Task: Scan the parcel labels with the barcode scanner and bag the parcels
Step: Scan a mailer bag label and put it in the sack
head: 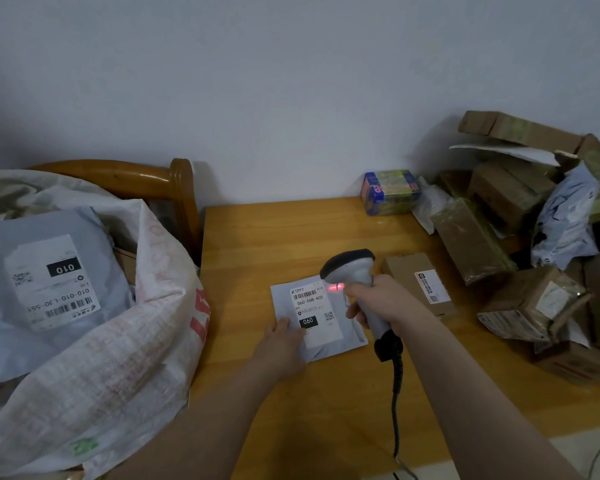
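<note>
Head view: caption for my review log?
Right hand aims barcode scanner at label on grey parcel; left hand presses parcel flat.

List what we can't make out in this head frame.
Head view only.
Fine print on the white label of the grey poly mailer: too small.
Trigger of the grey-and-black handheld scanner: covered by the right hand.
White woven sack: contents under its top grey mailer hidden.
Brown cardboard box pile: cut off by the right edge.
Scanner cable: leaves the bottom edge.

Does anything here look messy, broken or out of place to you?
The brown cardboard boxes on the right of the wooden table lie in a tumbled heap, tilted every way. The red light from the grey scanner seems to fall right of the barcode on the small grey mailer, not across it.
</note>
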